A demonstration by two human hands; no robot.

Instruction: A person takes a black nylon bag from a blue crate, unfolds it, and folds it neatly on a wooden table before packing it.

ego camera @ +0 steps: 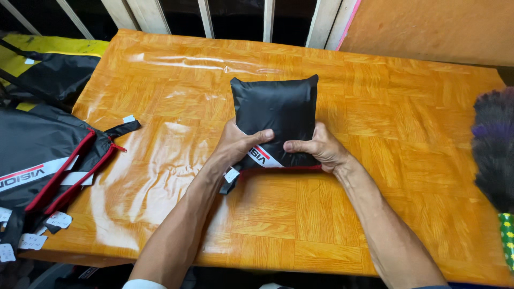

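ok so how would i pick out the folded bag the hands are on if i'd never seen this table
Start at the orange wood-pattern table with its glossy cover. Near its middle lies a small black folded pouch, pillow-shaped, with the left hand and right hand pressing its near edge. Unlike the unfolded black bags piled at the table's left edge, it is compact and squared, with red trim along the near side.

A folded bag (276, 120) lay mid-table (407, 134), a hand on each near corner; more bags (43, 150) lay left, a duster (495, 150) right.
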